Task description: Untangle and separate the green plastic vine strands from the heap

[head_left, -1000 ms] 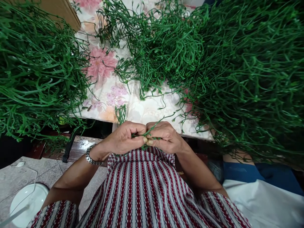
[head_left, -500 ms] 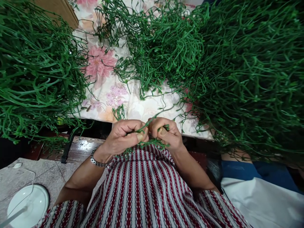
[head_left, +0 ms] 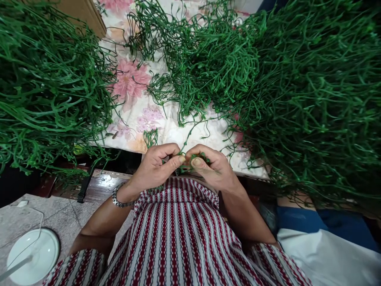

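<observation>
Close together above the cloth's front edge, my two hands are at work on thin green plastic stems. My left hand (head_left: 162,165) pinches a green stem (head_left: 187,137) between thumb and forefinger, and its free end sticks up and away over the cloth. Fingers curled, my right hand (head_left: 211,165) holds green plastic stems (head_left: 204,157), which show between its thumb and forefinger. Part of what both hands grip is hidden behind the fingers. Just beyond my left hand lies a small bunch of stems (head_left: 151,137).
Large heaps of green stems lie at the left (head_left: 53,87), at the centre (head_left: 208,59) and at the right (head_left: 321,95) of a floral tablecloth (head_left: 131,79). A cardboard box (head_left: 86,16) stands at the back left. A round white base (head_left: 32,254) is on the floor.
The stem in my left hand now points more steeply upward, and my left thumb has shifted. My right hand's grip has turned slightly. The view has moved a little.
</observation>
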The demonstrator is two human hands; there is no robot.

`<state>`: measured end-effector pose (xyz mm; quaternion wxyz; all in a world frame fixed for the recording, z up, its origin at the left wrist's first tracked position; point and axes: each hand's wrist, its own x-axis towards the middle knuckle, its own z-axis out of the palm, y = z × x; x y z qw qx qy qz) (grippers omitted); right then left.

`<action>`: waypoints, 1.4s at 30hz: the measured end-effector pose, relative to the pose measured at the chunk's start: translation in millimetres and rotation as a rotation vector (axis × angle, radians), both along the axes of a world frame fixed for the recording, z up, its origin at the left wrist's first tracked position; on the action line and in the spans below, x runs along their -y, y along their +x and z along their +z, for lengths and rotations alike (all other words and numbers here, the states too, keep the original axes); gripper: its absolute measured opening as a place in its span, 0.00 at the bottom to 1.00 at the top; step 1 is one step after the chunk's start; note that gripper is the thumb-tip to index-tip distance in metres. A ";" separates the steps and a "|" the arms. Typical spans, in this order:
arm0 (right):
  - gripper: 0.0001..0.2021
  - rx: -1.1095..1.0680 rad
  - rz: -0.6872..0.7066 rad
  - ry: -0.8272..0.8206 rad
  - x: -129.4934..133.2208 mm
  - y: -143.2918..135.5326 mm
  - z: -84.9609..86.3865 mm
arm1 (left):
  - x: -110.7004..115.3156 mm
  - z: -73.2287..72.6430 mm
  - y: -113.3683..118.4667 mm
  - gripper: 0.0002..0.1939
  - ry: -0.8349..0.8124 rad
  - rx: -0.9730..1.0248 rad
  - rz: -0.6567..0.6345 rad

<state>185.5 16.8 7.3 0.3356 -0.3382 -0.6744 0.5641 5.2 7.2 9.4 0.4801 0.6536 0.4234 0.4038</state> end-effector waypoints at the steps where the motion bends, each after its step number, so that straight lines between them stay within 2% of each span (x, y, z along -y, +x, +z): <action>1: 0.12 -0.029 0.020 -0.071 0.4 -1.2 -2.7 | -0.1 0.3 0.7 0.15 0.044 -0.026 0.013; 4: 0.17 -0.067 0.063 -0.196 0.4 -4.2 -11.0 | 0.2 2.2 1.5 0.13 0.170 -0.141 0.023; 8: 0.19 -0.033 0.010 -0.160 4.3 -9.7 -17.8 | 0.3 5.3 1.4 0.13 0.246 -0.161 0.035; 13: 0.10 -0.024 0.026 -0.030 11.8 -13.6 -23.7 | -0.5 2.2 1.6 0.12 0.212 -0.036 0.046; 17: 0.12 0.014 0.014 0.003 14.1 -12.6 -23.8 | 1.5 -1.4 3.9 0.10 0.093 0.175 0.103; 22: 0.16 -0.014 -0.004 0.101 13.4 -15.6 -19.1 | 4.9 5.6 9.1 0.07 -0.254 0.555 0.074; 27: 0.12 -0.030 0.009 0.250 9.4 -19.4 -17.1 | 4.1 11.5 11.1 0.08 -0.554 0.742 0.046; 33: 0.12 0.024 0.094 0.414 2.8 -18.9 -19.6 | -0.7 11.9 11.8 0.12 -0.596 0.737 0.027; 36: 0.14 0.024 0.171 0.475 2.1 -18.9 -21.2 | -7.2 11.5 8.7 0.13 -0.567 0.763 0.083; 39: 0.11 0.084 0.182 0.494 3.7 -10.4 -10.1 | -13.2 11.1 2.5 0.13 -0.486 0.738 0.160; 42: 0.05 0.181 0.038 0.590 3.8 17.8 21.6 | -15.9 11.3 -3.5 0.11 -0.458 0.627 0.158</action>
